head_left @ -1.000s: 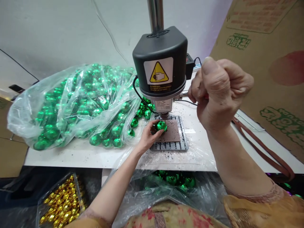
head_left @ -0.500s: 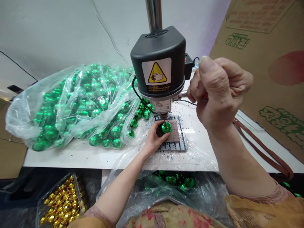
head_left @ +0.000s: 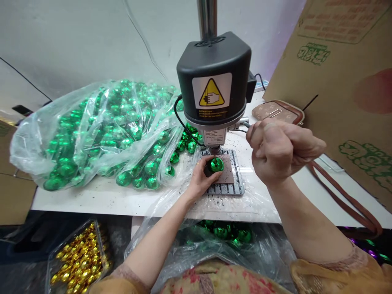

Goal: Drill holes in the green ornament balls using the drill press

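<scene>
Head view | your left hand (head_left: pixel 200 178) grips the green faceted ball (head_left: pixel 217 164) beneath the drill press (head_left: pixel 213 81) | your right hand (head_left: pixel 280 147) clenches its lever (head_left: pixel 246 123) | white table (head_left: pixel 92 201), dark-flecked | cardboard box (head_left: pixel 346 81) stands right, pale wall (head_left: pixel 76 36) behind

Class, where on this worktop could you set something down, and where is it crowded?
There is room on the white worktop front left, lightly specked, between the bag of green balls and the front edge; also between the right forearm and the brown strap. It is crowded at the base plate, where the left hand holds a green ball.
</scene>
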`<action>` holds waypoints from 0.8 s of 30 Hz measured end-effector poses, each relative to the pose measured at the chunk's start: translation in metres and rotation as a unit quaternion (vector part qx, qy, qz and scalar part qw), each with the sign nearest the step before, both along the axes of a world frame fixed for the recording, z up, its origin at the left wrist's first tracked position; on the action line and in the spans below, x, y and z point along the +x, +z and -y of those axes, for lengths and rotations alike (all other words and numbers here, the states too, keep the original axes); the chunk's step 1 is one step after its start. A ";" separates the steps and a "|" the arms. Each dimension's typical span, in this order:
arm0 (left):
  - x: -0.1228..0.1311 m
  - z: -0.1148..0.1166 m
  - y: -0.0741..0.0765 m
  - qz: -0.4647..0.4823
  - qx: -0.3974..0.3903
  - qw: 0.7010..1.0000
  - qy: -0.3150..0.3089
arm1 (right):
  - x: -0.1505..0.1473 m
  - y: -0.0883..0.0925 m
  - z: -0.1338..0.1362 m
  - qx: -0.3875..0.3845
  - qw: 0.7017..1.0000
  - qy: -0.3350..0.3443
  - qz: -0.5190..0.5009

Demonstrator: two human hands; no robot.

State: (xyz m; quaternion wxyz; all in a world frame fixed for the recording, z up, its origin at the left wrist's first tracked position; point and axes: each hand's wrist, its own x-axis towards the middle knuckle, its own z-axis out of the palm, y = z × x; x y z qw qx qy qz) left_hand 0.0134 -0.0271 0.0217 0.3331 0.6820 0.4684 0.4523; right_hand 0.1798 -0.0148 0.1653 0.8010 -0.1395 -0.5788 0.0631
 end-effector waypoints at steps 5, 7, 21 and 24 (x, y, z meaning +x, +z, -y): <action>0.001 0.001 0.000 0.006 0.005 1.000 -0.002 | 0.000 -0.008 -0.002 0.058 0.998 0.001 0.006; 0.001 0.001 0.000 0.005 0.006 1.000 -0.004 | 0.000 -0.010 -0.003 0.064 0.998 -0.007 0.011; 0.000 0.000 -0.003 0.018 0.003 1.000 -0.006 | 0.005 -0.026 -0.005 0.113 0.992 0.005 0.062; 0.001 0.000 -0.002 0.016 0.006 1.000 -0.005 | 0.003 -0.020 0.001 0.083 0.995 0.007 0.050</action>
